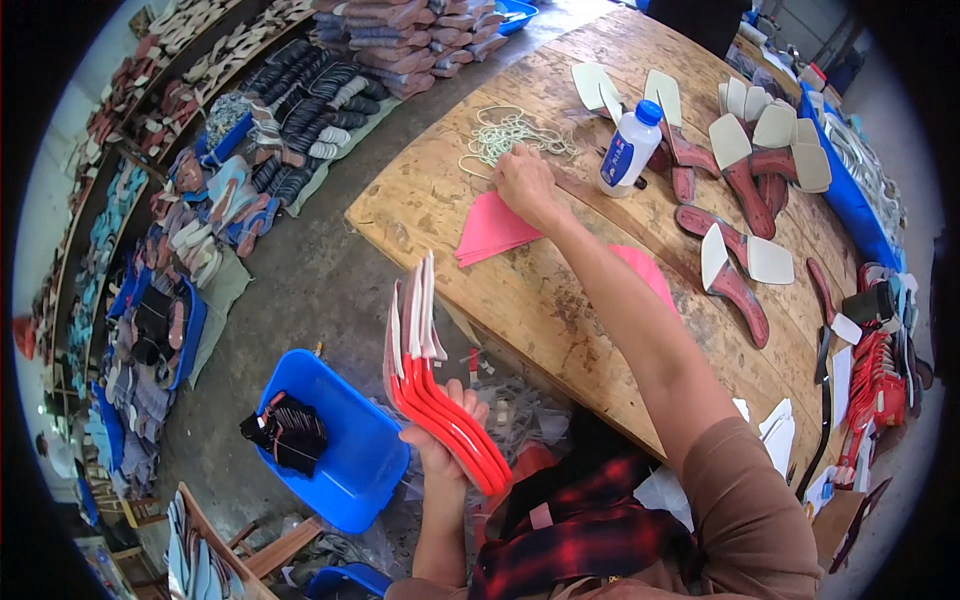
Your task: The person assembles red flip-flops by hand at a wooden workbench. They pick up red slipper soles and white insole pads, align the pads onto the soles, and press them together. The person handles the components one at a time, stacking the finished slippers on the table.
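My left hand (446,428) is wrapped round a stack of several red curved shoe insoles (440,400) with whitish front ends, held upright off the table's near edge. On the wooden table (560,320), my right hand (525,183) is bunched at the edge of a loose tangle of pale green string (510,135). What its fingers pinch is hidden. Under that wrist lies a stack of pink pieces (490,230); more pink pieces (643,275) show beyond the forearm. A white bottle with a blue cap (628,150) stands to the right of this hand.
Dark red insoles with pale ends (741,185) lie across the right of the table. At the right edge are a blue tray (850,190) and bundled red insoles (878,375). Down left sits a blue bin (345,480) holding dark pieces. Stacked shoe parts (310,95) crowd the far left.
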`<state>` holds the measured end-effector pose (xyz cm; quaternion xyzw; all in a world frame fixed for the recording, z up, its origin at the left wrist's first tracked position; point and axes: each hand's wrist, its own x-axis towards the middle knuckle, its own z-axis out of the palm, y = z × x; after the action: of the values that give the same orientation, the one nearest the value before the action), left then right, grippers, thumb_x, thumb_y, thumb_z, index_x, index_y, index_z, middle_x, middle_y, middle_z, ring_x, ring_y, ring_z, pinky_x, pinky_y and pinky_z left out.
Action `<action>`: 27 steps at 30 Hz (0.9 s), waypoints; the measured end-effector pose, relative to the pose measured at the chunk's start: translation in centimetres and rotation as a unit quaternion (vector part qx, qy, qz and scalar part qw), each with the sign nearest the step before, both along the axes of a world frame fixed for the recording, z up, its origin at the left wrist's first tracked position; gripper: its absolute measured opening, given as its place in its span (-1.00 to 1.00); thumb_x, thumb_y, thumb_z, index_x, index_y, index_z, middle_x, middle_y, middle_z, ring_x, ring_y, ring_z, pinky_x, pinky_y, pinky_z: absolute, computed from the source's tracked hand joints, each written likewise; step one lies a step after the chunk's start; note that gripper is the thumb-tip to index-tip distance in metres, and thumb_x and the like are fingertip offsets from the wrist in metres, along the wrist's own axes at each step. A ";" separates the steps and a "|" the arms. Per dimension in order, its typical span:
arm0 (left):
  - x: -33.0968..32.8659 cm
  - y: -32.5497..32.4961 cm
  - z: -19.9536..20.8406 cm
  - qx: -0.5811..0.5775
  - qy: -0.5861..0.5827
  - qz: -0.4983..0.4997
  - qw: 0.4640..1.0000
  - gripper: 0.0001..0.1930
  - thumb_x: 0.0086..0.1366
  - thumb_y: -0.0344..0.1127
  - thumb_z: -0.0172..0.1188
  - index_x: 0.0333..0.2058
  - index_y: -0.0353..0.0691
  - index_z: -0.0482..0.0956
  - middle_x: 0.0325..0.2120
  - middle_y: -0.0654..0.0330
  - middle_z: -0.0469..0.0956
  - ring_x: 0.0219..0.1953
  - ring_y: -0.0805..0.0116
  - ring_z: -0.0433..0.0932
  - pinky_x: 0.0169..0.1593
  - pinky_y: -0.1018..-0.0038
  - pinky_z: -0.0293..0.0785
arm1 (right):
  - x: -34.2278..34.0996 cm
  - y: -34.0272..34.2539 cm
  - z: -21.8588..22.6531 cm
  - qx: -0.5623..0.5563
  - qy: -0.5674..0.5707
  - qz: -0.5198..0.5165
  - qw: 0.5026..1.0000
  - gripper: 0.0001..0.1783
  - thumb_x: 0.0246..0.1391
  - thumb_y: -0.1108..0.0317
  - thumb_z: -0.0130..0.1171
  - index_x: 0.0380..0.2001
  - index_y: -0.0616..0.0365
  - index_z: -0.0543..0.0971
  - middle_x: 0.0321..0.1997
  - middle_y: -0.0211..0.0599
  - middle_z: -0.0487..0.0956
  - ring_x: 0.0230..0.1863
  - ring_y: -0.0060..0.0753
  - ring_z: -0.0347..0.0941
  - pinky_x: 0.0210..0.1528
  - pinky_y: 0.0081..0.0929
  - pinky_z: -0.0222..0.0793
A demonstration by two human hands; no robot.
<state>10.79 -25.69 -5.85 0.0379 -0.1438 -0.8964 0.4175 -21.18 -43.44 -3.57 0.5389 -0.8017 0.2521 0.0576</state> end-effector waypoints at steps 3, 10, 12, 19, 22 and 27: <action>-1.3 -1.1 1.0 0.041 -0.012 0.018 0.999 -0.32 -0.11 0.31 0.36 -0.16 -0.08 0.48 -0.35 0.35 0.38 -0.24 0.47 0.35 -0.13 0.43 0.32 | -1.1 0.2 -0.3 -0.089 0.041 0.044 0.994 -0.84 0.09 0.33 0.16 -0.33 0.20 0.52 -0.26 -0.10 0.51 -0.09 -0.08 0.45 -0.08 -0.16 0.38; -2.9 -1.2 2.6 0.035 -0.047 0.046 0.997 -0.09 -0.12 0.50 0.17 0.15 0.07 0.43 0.31 0.18 0.21 0.39 0.12 0.06 0.41 0.03 -0.06 | 7.5 13.9 9.7 0.039 -0.295 0.277 0.914 -0.88 0.18 0.36 0.06 -0.32 0.18 0.40 -0.48 -0.21 0.58 -0.38 -0.15 0.52 -0.32 -0.27 0.37; -3.5 -0.4 3.2 0.032 -0.045 0.026 0.998 -0.03 -0.15 0.52 0.16 0.21 0.09 0.36 0.35 0.18 0.14 0.40 0.13 0.04 0.42 0.03 -0.08 | 9.7 17.7 9.6 0.066 -0.313 0.296 0.900 -0.90 0.20 0.40 0.04 -0.32 0.19 0.39 -0.49 -0.23 0.57 -0.41 -0.25 0.52 -0.34 -0.30 0.38; -3.4 4.0 3.3 0.046 -0.078 -0.076 0.993 0.07 -0.23 0.50 0.25 0.24 0.04 0.28 0.18 0.23 0.37 0.26 0.27 0.28 0.36 0.13 0.09 | 11.7 22.6 8.6 0.026 -0.454 0.199 0.868 -0.95 0.23 0.47 -0.02 -0.30 0.23 0.38 -0.51 -0.36 0.48 -0.43 -0.53 0.46 -0.38 -0.46 0.40; -3.3 5.6 2.8 0.082 -0.064 -0.084 0.991 -0.02 -0.19 0.49 0.24 0.11 -0.10 0.42 -0.05 0.25 0.55 0.07 0.30 0.46 0.27 0.18 0.26 | 11.6 24.3 8.6 0.004 -0.609 0.200 0.767 -0.92 0.25 0.40 0.05 -0.29 0.16 0.41 -0.48 -0.44 0.47 -0.46 -0.56 0.41 -0.40 -0.53 0.38; -2.0 5.6 3.3 0.085 -0.070 -0.047 0.993 -0.14 -0.03 0.47 0.15 -0.02 -0.23 0.50 -0.14 0.14 0.58 0.00 0.25 0.51 0.16 0.21 0.40 | 12.3 29.2 7.9 -0.115 -0.761 0.181 0.613 -0.87 0.24 0.32 0.13 -0.27 0.11 0.44 -0.50 -0.47 0.45 -0.40 -0.56 0.40 -0.21 -0.59 0.34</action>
<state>8.74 -20.06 -2.51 0.1296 -0.0974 -0.9191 0.3591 -8.86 -14.21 4.34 0.2770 -0.4081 0.6673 -0.5580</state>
